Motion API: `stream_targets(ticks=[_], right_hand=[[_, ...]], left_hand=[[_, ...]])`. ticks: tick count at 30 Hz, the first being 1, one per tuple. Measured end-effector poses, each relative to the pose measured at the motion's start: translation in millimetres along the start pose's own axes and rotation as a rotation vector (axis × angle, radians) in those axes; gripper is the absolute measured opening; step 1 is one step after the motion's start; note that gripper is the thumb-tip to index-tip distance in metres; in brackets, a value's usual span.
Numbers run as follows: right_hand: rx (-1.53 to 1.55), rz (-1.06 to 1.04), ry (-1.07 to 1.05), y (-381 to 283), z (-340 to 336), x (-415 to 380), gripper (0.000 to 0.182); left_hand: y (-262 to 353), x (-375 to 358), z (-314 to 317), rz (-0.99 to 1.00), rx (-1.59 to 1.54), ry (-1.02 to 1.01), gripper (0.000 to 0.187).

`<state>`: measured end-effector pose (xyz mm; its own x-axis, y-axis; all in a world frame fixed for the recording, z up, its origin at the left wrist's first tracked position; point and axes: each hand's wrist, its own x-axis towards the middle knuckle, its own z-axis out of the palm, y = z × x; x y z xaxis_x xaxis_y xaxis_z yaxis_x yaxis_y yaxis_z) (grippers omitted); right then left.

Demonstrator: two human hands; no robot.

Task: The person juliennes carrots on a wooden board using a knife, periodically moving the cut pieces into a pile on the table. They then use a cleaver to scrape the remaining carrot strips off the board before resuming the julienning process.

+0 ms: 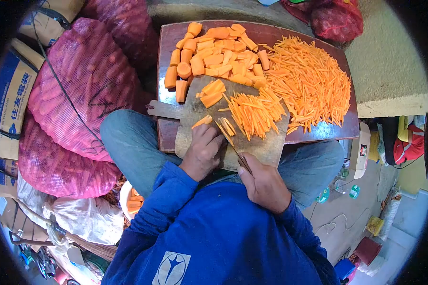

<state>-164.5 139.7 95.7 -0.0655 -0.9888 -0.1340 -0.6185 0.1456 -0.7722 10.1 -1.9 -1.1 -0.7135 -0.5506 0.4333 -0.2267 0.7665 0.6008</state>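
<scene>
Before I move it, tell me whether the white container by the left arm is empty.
Not empty: orange carrot pieces show inside the white container; how full, I cannot tell.

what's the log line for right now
left hand: at carrot piece | right hand: gripping knife | board: carrot sticks | table: carrot chunks, shredded pile

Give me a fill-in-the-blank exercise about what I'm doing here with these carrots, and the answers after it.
The right hand grips a ____. The mesh sacks are on the person's ____ side. The largest pile of thin carrot strips lies toward the table's ____ side. The person's sleeves are coloured ____.

Missing words: knife; left; right; blue.
</scene>
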Motion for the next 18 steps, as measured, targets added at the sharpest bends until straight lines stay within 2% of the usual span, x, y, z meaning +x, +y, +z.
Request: stream_targets(ticks=[8, 10, 18], right_hand=[[0.022, 0.019, 0.011, -1.7, -2.2, -4.9, 0.023], [0.038, 0.060, -0.023, -6.0, -5.0, -3.5, 0.024], [0.022, 0.001, 0.033, -1.5, -7.4, -9.4, 0.028]], left_hand=[[-1.8, -1.8, 5.7, 0.032, -0.023, 0.045, 0.047], [-3.4, -3.1, 2.5, 0.022, -0.001, 0.017, 0.044], [-2.6, -1.3, 3.3, 0.006, 0.005, 0.075, 0.038]])
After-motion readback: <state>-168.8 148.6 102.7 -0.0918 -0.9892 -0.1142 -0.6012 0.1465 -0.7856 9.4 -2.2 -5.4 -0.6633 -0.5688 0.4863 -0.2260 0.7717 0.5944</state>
